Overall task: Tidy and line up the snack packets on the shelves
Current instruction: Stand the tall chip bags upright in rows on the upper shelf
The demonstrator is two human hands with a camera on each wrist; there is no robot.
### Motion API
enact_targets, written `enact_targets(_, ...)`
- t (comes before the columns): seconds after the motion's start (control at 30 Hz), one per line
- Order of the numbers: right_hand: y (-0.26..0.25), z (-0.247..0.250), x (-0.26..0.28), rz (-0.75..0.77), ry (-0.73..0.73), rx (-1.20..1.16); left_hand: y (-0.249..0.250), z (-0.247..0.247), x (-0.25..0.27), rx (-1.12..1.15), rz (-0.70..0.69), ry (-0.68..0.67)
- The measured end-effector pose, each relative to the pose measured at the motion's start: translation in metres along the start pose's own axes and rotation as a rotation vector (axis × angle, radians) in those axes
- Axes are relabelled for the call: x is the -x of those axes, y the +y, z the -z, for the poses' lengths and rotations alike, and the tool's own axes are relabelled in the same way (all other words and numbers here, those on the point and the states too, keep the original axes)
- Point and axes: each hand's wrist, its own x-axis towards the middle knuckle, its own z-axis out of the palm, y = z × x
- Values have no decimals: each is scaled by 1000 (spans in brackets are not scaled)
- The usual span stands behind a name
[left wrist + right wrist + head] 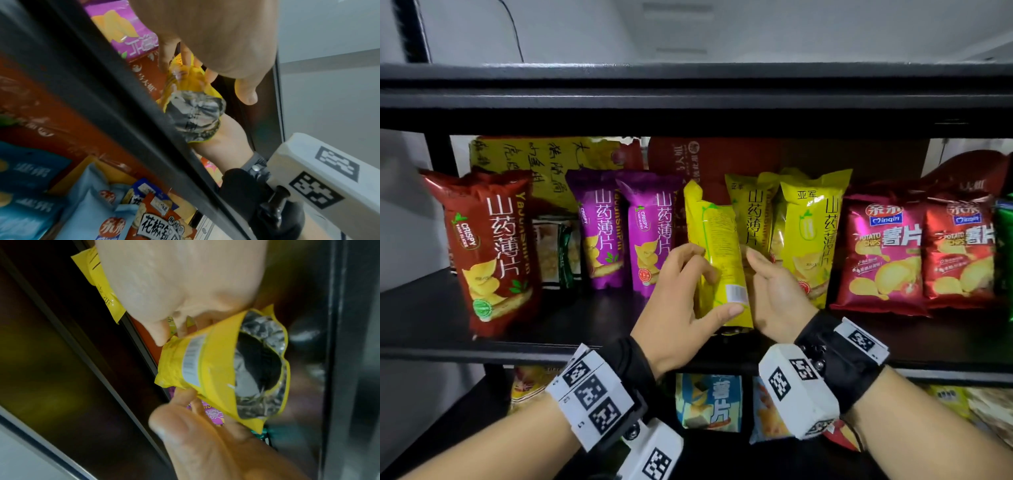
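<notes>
A yellow snack packet stands back side out on the black shelf, between the purple packets and two front-facing yellow packets. My left hand grips its lower left side, thumb across the front near the barcode. My right hand holds its right edge, fingers tucked behind. In the right wrist view the yellow packet shows its barcode and its silver bottom fold. The left wrist view has the yellow packet under my fingers.
A red-brown yam packet leans at the left. Two red potato chip packets stand at the right and a green one at the edge. The upper shelf beam hangs close above. More packets lie on the shelf below.
</notes>
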Motion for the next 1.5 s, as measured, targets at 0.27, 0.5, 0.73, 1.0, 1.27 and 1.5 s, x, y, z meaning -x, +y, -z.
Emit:
enact_targets(0.27, 11, 5, 5, 245, -74, 282, -20, -15, -9, 279, 285, 2)
enact_targets(0.5, 27, 9, 6, 327, 3, 291, -32, -16, -16, 493, 379, 24)
enact_targets(0.73, 27, 7, 8, 140, 30, 329, -34, -12, -13, 850, 567, 68)
enact_targets(1.0, 24, -3, 9, 30, 105, 287, -29, -4, -16, 970, 646, 3)
enact_targets(1.27, 24, -2, 11, 49, 139, 236, -29, -8, -13, 954, 595, 60)
enact_targets(1.5, 24, 5, 15, 200, 61, 296, -37, -9, -9, 859, 382, 49)
